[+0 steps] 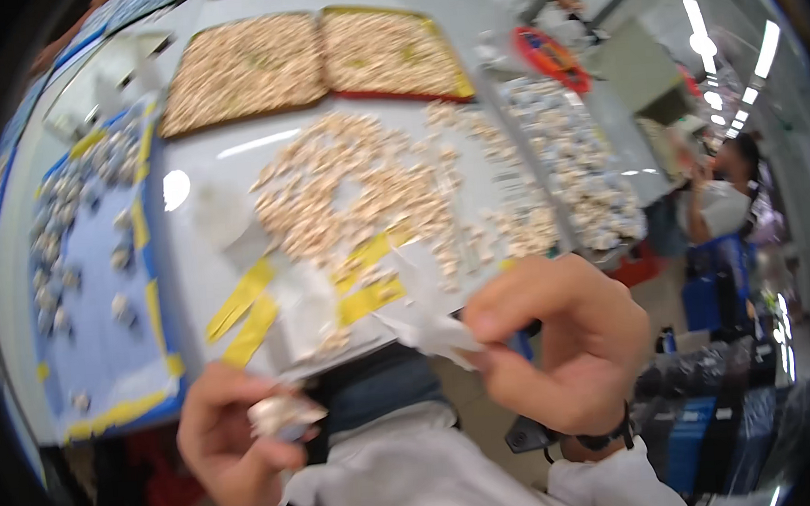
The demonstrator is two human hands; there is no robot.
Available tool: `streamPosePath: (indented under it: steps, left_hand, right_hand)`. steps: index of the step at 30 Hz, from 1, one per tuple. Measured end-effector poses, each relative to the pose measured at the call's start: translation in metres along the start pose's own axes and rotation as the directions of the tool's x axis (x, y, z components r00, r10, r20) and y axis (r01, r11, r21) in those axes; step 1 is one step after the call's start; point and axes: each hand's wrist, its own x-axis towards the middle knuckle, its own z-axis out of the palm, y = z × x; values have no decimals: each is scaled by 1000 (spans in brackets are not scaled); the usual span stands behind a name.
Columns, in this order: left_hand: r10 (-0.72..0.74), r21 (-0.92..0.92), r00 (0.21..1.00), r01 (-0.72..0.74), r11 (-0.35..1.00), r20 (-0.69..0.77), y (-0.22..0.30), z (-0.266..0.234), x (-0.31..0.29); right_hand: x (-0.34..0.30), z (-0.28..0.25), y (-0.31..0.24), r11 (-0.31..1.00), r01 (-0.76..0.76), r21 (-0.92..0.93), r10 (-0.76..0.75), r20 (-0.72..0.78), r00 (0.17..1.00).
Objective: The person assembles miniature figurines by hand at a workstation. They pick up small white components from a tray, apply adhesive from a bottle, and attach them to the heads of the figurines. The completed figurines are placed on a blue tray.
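Left hand (pixel 235 435) low at the near edge of the pale glossy table (pixel 232 157), fingers curled shut around a small crumpled, shiny-wrapped piece (pixel 283 414) that pokes out between thumb and fingertips; right hand (pixel 559 341) just beside it, to its right and a touch higher, thumb and forefinger pinched tight on a thin, wrinkled white wrapper (pixel 428 330) that trails toward the table edge. The two hands sit apart, the wrapper between them. On the table beyond the hands, a loose scatter of small beige lumps (pixel 355 186), bumpy and irregular, with flat yellow tape strips (pixel 251 309) at the near edge. At the table's far side, two shallow rectangular trays (pixel 314 59) packed with the same beige bits
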Motion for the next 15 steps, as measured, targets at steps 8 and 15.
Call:
streamPosePath:
  steps: [8, 15]
  left_hand:
    - [-31, 22, 999, 31, 999, 20, 3, 7, -14]
    - [44, 153, 995, -30, 988, -86, 0, 14, -24]
  right_hand:
    - [-22, 43, 10, 979, 193, 70, -202, 156, 967]
    - [-37, 58, 12, 786, 549, -285, -526, 159, 835]
